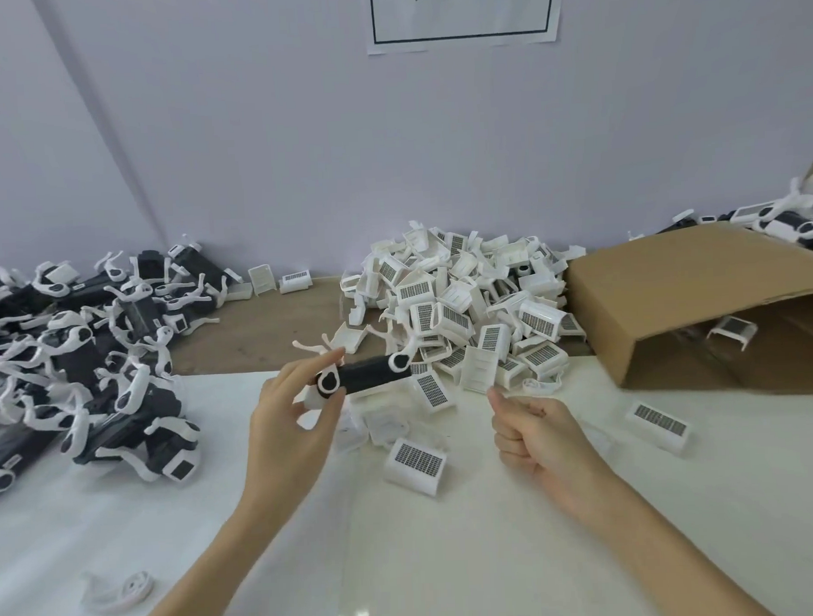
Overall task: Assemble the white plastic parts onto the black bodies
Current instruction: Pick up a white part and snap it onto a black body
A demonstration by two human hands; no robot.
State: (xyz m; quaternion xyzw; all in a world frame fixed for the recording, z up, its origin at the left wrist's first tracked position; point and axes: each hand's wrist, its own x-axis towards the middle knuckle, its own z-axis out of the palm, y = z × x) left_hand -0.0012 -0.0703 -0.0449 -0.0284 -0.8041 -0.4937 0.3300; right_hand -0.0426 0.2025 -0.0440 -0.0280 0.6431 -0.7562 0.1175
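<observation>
At the left edge of the frame lies a heap of black plastic bodies with curved white arms [95, 368], spread across the counter [452, 538] from the wall down onto its white surface. In the lower left, apart from everything else, sits a lone white curved plastic ring piece [121, 590].

Just left of centre, the left hand [290, 420] is raised above the counter and pinches one black cylindrical body with white round end caps [363, 377] — index finger on top, thumb underneath at its left end, the body lying roughly level and pointing right. Below it, on the white surface, rests a single white box-shaped plastic part with a dark grille face [416, 461].

Behind, in the middle of the frame, is a large pile of the same white grille parts [465, 314], touching the wall. The right hand [536, 437], right of centre, is curled into a loose fist with the thumb up — nothing is seen in it.

Further right another white grille part [659, 425] lies alone, and a brown cardboard box on its side [693, 295] fills the right of the frame, opening downward-right. A white paper sign with a dark border [464, 30] hangs on the wall at the top.
</observation>
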